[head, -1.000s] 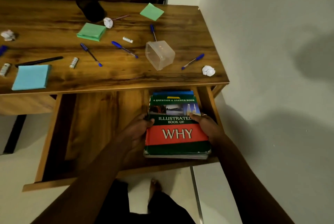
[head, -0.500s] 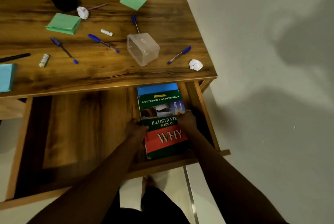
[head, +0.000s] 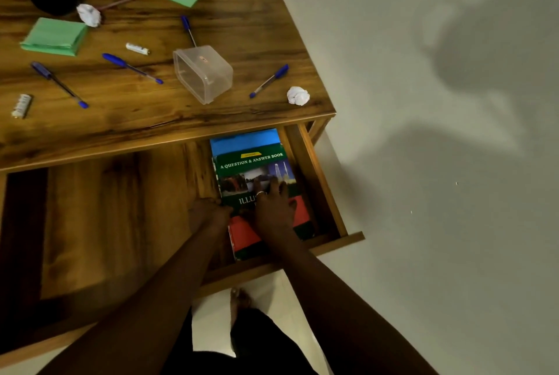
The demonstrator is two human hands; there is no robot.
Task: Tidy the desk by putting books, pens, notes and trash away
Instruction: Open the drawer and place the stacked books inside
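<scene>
**"WHY" book flat in the drawer: handling notes**

The illustrated question-and-answer book (head: 257, 163) lies cover up at the right end of the open drawer (head: 325, 193), lower centre of frame. It sits on a blue book (head: 245, 140) whose far edge shows above it. The drawer's right wall is just beside it.

Right grip (head: 272, 208): released, fingers spread flat on the cover, pressing down.
Left grip (head: 208, 211): fingers curled against the book's left edge. Can't tell if they clamp it or only nudge it.

Handling, my read:
- Looks like a hardcover: stiff, fairly heavy, not fragile.
- Glossy cover, so probably slick under a flat palm.
- Best hold is two-handed across the long edges, thumbs on top, fingers under. A one-sided pinch would likely let it swing.
- Little room at the right edge, so take it from the left edge or the near short edge.

On the counter (head: 242, 26), upper left:
- Blue pen (head: 130, 67): light, likely to roll, pinch mid-barrel.
- Crumpled paper (head: 298, 95): soft, any pinch works.
- Green note pad (head: 54, 37): take by its edges so the sheets don't fan.
</scene>
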